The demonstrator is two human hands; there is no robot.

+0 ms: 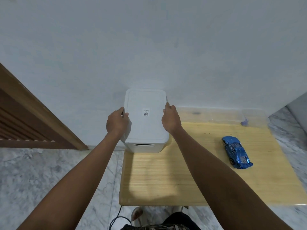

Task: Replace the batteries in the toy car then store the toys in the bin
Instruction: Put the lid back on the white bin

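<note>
Your left hand (117, 122) and right hand (171, 119) grip opposite long edges of the lid (146, 123) on the white bin (144, 147); the blue toy car (236, 151) lies well apart, nearer your right hand, on the table (166, 180).

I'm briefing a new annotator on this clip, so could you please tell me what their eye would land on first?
First, the white lidded bin at the far left corner of the wooden table, against the wall, with the left hand and right hand gripping the lid's opposite edges. Next, the shiny blue toy car standing alone near the table's right edge.
</note>
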